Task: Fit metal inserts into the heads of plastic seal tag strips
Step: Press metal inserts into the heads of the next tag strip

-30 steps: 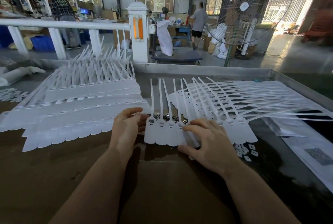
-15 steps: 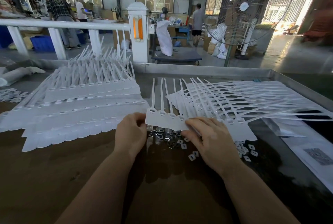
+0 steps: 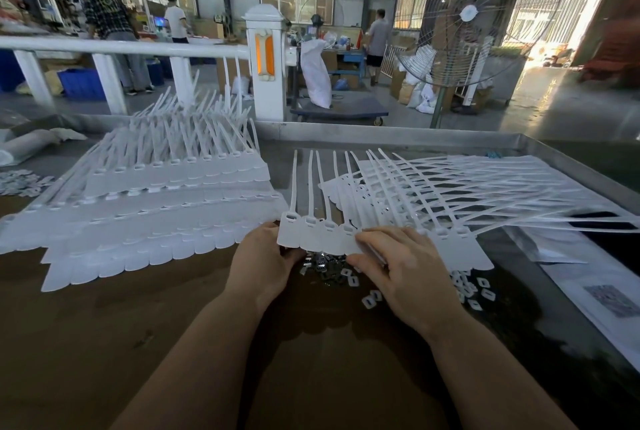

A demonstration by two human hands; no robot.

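Dark metal-rimmed work table (image 3: 398, 133), brown matte surface near, glossy dark on the right. Far left: large stack of white plastic seal tag sheets (image 3: 149, 208), flat scalloped heads toward the near edge, thin tails rising away to the far side. Right of centre: fanned pile of loose white seal tag strips (image 3: 467, 194), tails crossing and pointing far right.

Centre: joined row of white plastic seal tag strips (image 3: 317, 234), flat rectangular heads near, long axis running near to far, tails pointing away. Left hand (image 3: 265, 261) pinches the row's left end, fingers curled under the heads. Right hand (image 3: 405, 268) lies over the row's right part, thumb beneath the lower edge; grip likely a pinch, fingertips partly hidden.

Just near of the heads: heap of small shiny metal inserts (image 3: 327, 267), some whitish square ones scattered to the right.
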